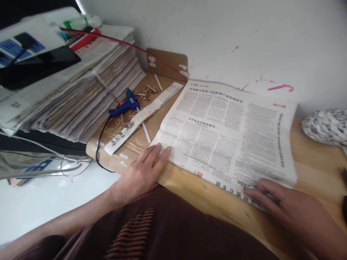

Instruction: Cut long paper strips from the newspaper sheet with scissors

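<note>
A printed newspaper sheet (208, 130) lies on the wooden table against the wall, its right edge curling up a little. My left hand (145, 169) rests flat at the sheet's lower left corner, fingers stretched out over the paper and the cardboard. At the lower right edge, my right hand (279, 202) pinches the newspaper between thumb and fingers; the hand is slightly blurred. Left of the sheet is a long folded newspaper strip (143, 115). Beyond that strip lies a blue glue gun (124, 105) with a black cord.
A tall stack of newspapers (89, 94) stands at the left, with a black object (40, 66) on top. Paper scraps and brown bits lie on the cardboard (166, 72). A bundle of crumpled or woven newspaper (325, 126) sits at the right. The wall (230, 43) has pink marks.
</note>
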`<state>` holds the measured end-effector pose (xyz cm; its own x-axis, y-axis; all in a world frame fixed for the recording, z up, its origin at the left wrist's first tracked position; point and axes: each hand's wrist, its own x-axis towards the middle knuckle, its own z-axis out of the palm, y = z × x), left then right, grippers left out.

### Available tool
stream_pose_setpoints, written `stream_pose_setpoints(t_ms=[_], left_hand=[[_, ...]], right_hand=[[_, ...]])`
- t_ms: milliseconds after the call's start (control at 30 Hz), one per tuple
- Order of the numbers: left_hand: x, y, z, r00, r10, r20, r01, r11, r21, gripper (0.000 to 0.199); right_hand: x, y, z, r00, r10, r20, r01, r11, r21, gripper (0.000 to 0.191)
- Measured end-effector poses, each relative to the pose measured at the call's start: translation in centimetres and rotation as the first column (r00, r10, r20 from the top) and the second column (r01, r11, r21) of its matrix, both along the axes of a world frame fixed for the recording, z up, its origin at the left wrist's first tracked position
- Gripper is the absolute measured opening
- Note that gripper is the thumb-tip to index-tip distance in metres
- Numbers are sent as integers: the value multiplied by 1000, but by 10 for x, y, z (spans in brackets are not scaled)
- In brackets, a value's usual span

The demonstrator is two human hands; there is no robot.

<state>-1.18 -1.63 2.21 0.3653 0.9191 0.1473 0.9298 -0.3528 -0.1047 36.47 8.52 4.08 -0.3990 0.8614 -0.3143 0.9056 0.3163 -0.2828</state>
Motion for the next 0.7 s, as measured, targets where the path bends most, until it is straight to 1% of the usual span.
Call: stream_pose_setpoints(t_ms=[100, 167, 233, 367, 467, 533, 633, 700], left_hand=[[6, 1, 2, 1000, 3, -25, -4, 1000, -22, 68], [9, 2, 4, 999, -21, -47, 20, 999, -39, 75], [11, 3, 6, 998, -20, -63, 16, 999, -51, 82], [11, 1, 4, 998, 38, -49, -40, 999, -34, 95], [10, -1, 2, 998, 62, -12, -62, 997, -41, 97], [9, -2, 0, 997, 83, 2, -83, 994, -77, 97], [9, -4, 1, 999, 43, -14, -44, 995, -91, 100], [10, -5, 3, 998, 11, -54, -16, 996, -89, 102]], right_hand=[[4, -3, -1, 998, -33, 60, 40, 990, -133, 72], [5, -6, -1, 995, -65, 81, 77, 985, -156, 75], [6, -7, 0, 993, -80, 92, 95, 980, -173, 74], [4, -6, 1, 992, -69, 109, 87, 980, -178, 74], [3, -5, 2, 991, -62, 121, 81, 983, -162, 74], [3, -5, 1, 991, -54, 119, 72, 986, -153, 73], [3, -6, 1, 992, -49, 113, 63, 990, -126, 72], [2, -6, 0, 994, -49, 103, 60, 992, -112, 73]])
